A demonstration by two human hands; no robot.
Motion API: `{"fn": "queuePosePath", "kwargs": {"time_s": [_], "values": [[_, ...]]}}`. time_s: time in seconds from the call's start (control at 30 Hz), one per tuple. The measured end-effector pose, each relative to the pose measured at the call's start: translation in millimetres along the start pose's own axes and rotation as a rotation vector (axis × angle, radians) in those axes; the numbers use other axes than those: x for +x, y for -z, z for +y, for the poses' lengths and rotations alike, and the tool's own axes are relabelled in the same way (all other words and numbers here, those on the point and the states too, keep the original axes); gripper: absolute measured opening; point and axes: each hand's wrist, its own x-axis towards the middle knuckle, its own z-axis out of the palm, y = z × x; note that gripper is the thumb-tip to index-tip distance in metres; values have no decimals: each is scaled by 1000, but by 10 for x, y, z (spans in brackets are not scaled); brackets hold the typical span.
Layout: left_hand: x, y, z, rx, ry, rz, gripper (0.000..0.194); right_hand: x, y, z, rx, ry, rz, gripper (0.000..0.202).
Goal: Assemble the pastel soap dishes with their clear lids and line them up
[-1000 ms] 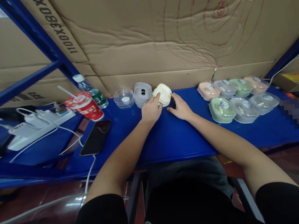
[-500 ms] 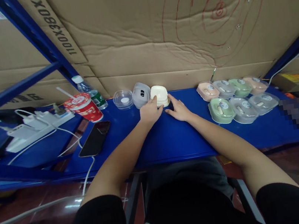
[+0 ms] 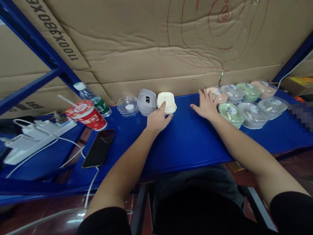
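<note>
A stack of cream square plastic pieces (image 3: 167,100) stands near the back of the blue table. My left hand (image 3: 158,119) rests at its front left, fingers apart, the index finger touching the top piece. Just left of the stack are grey square plastic pieces (image 3: 144,103) with a dark slot, and beyond them a clear plastic container (image 3: 128,106). My right hand (image 3: 206,106) is spread open beside the nearest pink lidded container (image 3: 218,95); whether its fingertips touch it I cannot tell. In front of that sits a green lidded container (image 3: 231,116).
More lidded containers in grey (image 3: 252,115), green and pink stand in two rows at the right. A red paper cup (image 3: 89,117), a water bottle (image 3: 95,100), a phone (image 3: 98,148) and a white power strip (image 3: 40,139) with cables lie left. Cardboard (image 3: 132,31) walls the back.
My right hand has left the cream stack and moved right to the lidded containers. My left hand stays at the stack. The view has shifted slightly.
</note>
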Motion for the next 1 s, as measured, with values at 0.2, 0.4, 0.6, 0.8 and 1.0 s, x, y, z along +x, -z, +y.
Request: {"fn": "queuePosePath", "kwargs": {"time_s": [0.2, 0.4, 0.6, 0.8, 1.0], "values": [[-7, 12, 2, -27, -5, -24, 74, -29, -67, -41, -137, 49, -39, 83], [-18, 16, -31, -65, -7, -15, 72, -34, -10, -68, -90, 73, 36, 78], [-17, 2, -42, -89, -10, -4, 70, -62, -25, -14, -128, 44, -29, 80], [-30, 34, -22, -109, 0, 1, 67, -171, 95, -322, 10, 277, 4, 75], [-40, 60, -40, -160, -106, -4, 65, -120, 80, -225, 11, 138, 10, 78]]}}
